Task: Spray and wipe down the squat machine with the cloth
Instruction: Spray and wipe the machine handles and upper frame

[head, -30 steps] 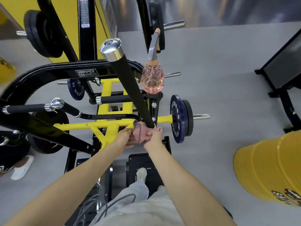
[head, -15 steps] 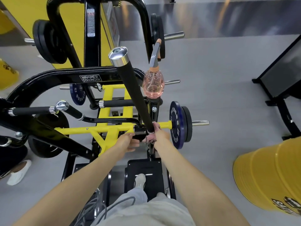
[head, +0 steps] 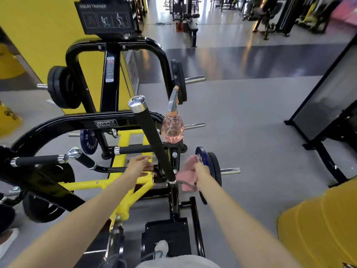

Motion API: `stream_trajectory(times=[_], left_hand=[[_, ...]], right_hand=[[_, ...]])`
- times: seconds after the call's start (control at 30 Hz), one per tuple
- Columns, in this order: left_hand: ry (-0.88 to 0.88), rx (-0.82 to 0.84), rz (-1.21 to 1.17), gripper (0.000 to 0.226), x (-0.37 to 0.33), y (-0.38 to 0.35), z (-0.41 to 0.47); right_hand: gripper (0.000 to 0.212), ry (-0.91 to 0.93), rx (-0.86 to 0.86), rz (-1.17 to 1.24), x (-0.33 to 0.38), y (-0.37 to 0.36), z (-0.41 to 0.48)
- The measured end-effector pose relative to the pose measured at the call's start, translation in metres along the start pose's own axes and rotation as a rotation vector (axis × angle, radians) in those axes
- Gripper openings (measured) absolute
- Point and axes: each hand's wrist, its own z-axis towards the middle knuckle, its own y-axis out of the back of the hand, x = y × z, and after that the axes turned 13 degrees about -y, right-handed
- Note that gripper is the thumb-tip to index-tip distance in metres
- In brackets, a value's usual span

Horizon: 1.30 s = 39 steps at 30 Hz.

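The black and yellow squat machine [head: 67,124] fills the left and middle of the view. Its long black handle bar [head: 152,140] slants up toward me with a chrome cap. A pink spray bottle [head: 172,129] stands on top of the black upright just right of that bar. My right hand [head: 201,171] grips a pink cloth [head: 186,176] to the right of the bar's lower end, beside the blue weight plate [head: 201,157]. My left hand [head: 140,166] reaches to the bracket at the bar's base, its fingers stretched toward the black part there.
A yellow barrel [head: 318,225] stands at lower right. A black framed panel [head: 326,105] is on the right. Black weight plates [head: 61,88] hang on pegs at the left. My shoe [head: 161,246] rests on the black footplate [head: 166,233]. More gym machines stand at the far back.
My right hand has pulled the cloth away from the bar's base to the right. The left hand stays at the bracket. My view has tilted upward, showing more of the gym.
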Motion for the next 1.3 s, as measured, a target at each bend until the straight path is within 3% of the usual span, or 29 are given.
stream_trajectory(times=[0.1,0.27,0.3,0.4,0.47,0.53,0.63,0.8,1.03,1.1,1.17,1.3], left_hand=[[-0.174,0.007,0.055,0.012,-0.041,0.01,0.01],[-0.456,0.136,0.239,0.014,-0.094,0.006,0.035],[-0.483,0.196,0.258,0.022,-0.102,0.001,0.038],[-0.486,0.356,0.253,0.076,-0.119,-0.014,0.052],[-0.561,0.438,0.36,0.089,-0.125,-0.022,0.063],[-0.625,0.5,0.427,0.08,-0.128,-0.029,0.07],[-0.707,0.435,0.349,0.044,-0.129,-0.043,0.075],[-0.663,0.381,0.204,0.028,-0.132,-0.057,0.071],[-0.684,0.213,0.292,0.031,-0.13,-0.053,0.074],[-0.69,0.161,0.283,0.022,-0.127,-0.045,0.068],[-0.633,0.151,0.291,0.029,-0.114,-0.029,0.071],[-0.584,0.064,0.337,0.028,-0.092,0.002,0.068]], right_hand=[[0.047,0.061,0.049,0.067,0.025,-0.002,-0.013],[0.044,0.249,0.009,0.07,0.055,-0.009,-0.028],[0.035,0.29,0.013,0.071,0.059,-0.01,-0.03],[0.018,0.34,0.082,0.091,0.07,-0.014,-0.032],[0.014,0.362,0.116,0.092,0.074,-0.017,-0.037],[0.01,0.375,0.137,0.052,0.076,-0.021,-0.038],[0.007,0.403,0.142,0.007,0.077,-0.028,-0.036],[0.008,0.435,0.121,-0.039,0.077,-0.034,-0.031],[0.003,0.388,0.098,-0.009,0.071,-0.029,-0.028],[0.017,0.344,0.075,-0.007,0.07,-0.024,-0.024],[0.031,0.317,0.055,-0.029,0.067,-0.021,-0.023],[0.04,0.291,0.019,-0.074,0.051,-0.016,-0.014]])
